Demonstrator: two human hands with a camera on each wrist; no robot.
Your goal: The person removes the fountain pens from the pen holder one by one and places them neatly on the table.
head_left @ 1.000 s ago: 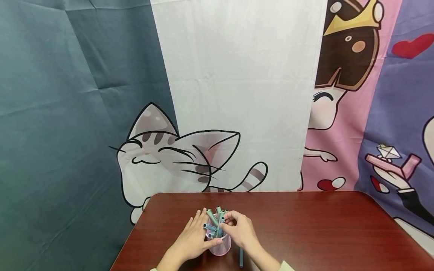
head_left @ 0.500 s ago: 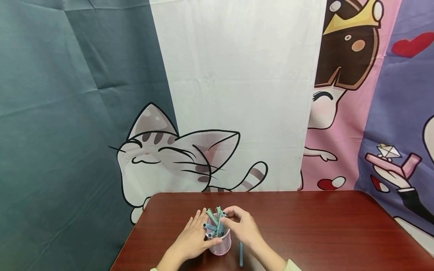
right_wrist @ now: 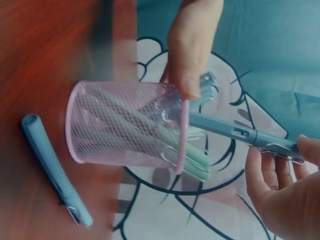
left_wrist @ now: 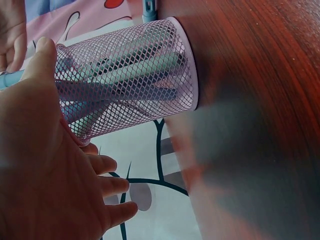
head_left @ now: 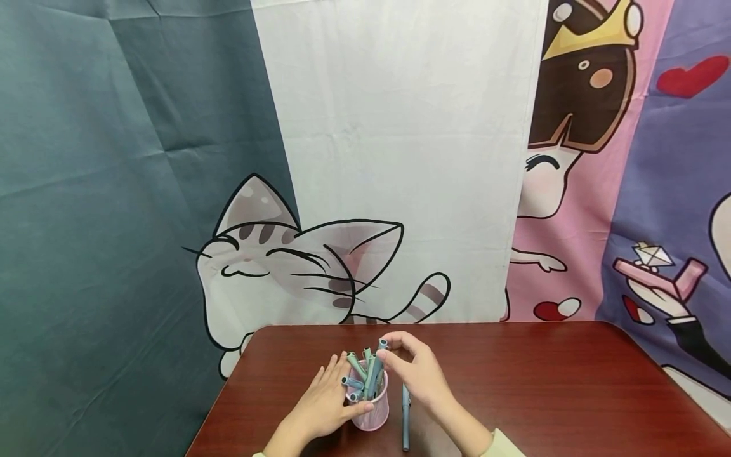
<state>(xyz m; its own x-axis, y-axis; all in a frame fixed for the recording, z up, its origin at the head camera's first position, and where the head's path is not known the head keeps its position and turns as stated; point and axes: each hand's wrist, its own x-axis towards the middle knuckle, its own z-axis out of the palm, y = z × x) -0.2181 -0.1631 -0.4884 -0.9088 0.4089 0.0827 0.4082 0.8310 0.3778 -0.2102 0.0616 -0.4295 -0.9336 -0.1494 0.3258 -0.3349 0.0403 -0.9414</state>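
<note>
A pink mesh pen cup [head_left: 374, 419] stands upright on the table, full of green pens [head_left: 357, 365] and blue ones. My left hand [head_left: 320, 401] rests against the cup's left side with straight, spread fingers, its thumb at the near rim. With thumb and fingers, my right hand [head_left: 421, 373] pinches the capped end of a blue pen [right_wrist: 220, 126] with a wire clip. The lower end of that pen is inside the cup, behind the mesh. Another blue pen [right_wrist: 52, 165] lies on the table to the cup's right.
The reddish-brown wooden table [head_left: 542, 387] extends well to the right of the cup. Behind its far edge hangs a printed cloth [head_left: 400, 158] with a cartoon cat.
My right hand has risen and shifted slightly right, drawing the blue pen higher out of the cup. More of the pen on the table now shows. The left hand has stayed in place.
</note>
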